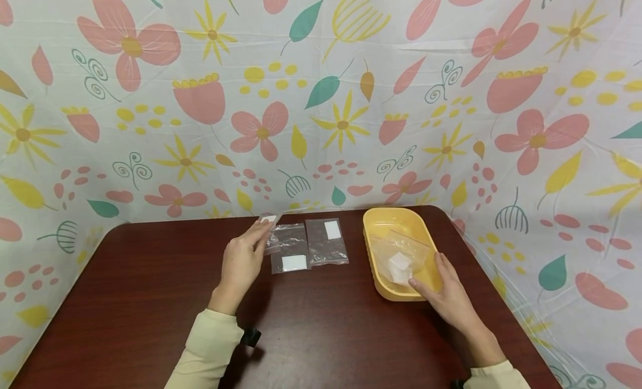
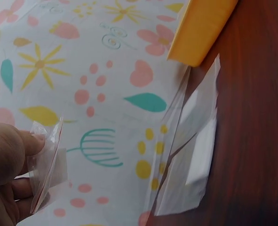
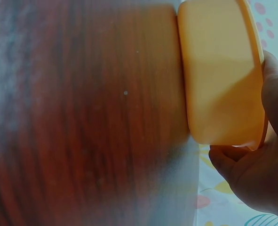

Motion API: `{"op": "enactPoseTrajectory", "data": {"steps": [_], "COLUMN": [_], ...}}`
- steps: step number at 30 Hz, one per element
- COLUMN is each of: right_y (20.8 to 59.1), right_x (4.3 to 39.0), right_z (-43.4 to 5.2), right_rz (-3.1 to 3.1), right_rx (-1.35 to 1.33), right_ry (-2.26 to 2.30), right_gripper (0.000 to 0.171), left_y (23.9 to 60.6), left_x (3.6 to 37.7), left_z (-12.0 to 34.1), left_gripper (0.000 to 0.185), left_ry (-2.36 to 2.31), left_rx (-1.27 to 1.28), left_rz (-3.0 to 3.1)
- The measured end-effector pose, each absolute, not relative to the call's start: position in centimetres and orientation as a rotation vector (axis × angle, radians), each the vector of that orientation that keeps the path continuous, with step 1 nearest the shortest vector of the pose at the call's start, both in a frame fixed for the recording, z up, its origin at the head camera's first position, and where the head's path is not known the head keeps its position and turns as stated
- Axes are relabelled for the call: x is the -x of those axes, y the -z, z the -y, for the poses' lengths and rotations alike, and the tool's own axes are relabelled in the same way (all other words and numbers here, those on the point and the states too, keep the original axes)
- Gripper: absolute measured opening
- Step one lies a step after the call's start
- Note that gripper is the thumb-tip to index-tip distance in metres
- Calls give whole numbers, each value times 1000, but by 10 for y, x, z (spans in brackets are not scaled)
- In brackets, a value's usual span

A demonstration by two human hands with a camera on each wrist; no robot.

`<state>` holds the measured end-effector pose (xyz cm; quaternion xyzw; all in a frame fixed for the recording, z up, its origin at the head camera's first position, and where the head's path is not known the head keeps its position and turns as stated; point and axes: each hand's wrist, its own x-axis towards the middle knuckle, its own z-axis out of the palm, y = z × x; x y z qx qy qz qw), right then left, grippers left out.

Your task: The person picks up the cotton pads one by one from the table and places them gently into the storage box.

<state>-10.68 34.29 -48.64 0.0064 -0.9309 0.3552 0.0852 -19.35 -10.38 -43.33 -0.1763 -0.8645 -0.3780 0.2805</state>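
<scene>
- Near us, the counter (image 1: 311, 333) gives room leftward.
- The right hand (image 1: 453, 298) grips the yellow tray (image 1: 398, 219) at its near right corner; the tray's long axis runs away from us, at least one crumpled bag (image 1: 400, 261) inside.
- The left hand (image 1: 243, 259) pinches one clear bag (image 2: 48, 167).
- Two flat bags (image 1: 325, 249) lie lengthwise away from us, near the far edge.

Bench (image 1: 321, 333) is dark red-brown, wood-grained, faintly glossy, far corners rounded; white sheet (image 1: 321, 99) printed with pink, yellow and teal flowers and leaves hangs behind and along both sides.
</scene>
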Motion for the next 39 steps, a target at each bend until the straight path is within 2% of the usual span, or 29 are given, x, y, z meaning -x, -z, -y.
{"op": "enactPoseTrajectory", "data": {"steps": [39], "right_y": [486], "right_x": [108], "right_z": [-343], "right_rz": [2781], "right_rx": [-18], "right_ry": [-1055], "right_gripper": [103], "left_y": [438], "left_x": [182], "left_z": [-16], "left_gripper": [30], "left_ry": [1121], "left_rx": [801], "left_rz": [2334]}}
